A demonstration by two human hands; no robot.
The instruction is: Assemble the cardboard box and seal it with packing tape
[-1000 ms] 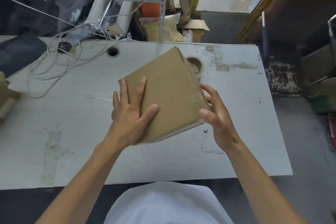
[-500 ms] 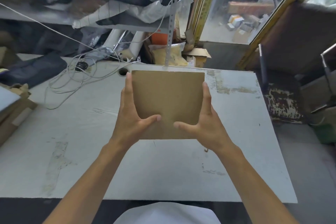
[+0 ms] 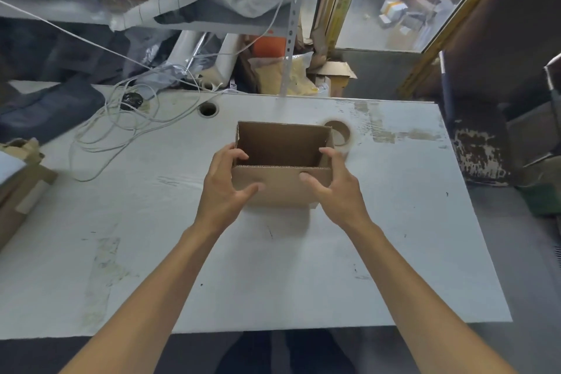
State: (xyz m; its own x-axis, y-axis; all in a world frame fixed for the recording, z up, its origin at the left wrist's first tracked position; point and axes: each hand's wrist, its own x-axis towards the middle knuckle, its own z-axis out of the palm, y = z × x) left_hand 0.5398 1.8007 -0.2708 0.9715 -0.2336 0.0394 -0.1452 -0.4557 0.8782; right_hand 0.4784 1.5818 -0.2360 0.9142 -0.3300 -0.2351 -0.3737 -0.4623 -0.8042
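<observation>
A small brown cardboard box [image 3: 282, 185] stands on the white table [image 3: 151, 222] with its open top facing up. My left hand [image 3: 226, 188] holds its left side, fingers hooked over the rim and thumb on the near wall. My right hand [image 3: 334, 188] grips the right side the same way, fingers over the right rim. Behind the box's right corner a roll of clear packing tape [image 3: 340, 133] lies on the table, partly hidden.
A tangle of white cable [image 3: 121, 124] lies at the table's back left, near a cable hole [image 3: 208, 109]. Flattened cardboard [image 3: 18, 179] sits at the left edge. Cluttered shelving and bags stand behind the table; a floor gap lies on the right.
The box was tilted in both hands above the table, closed face toward me. It has been turned upright and now stands on the table with the open top showing.
</observation>
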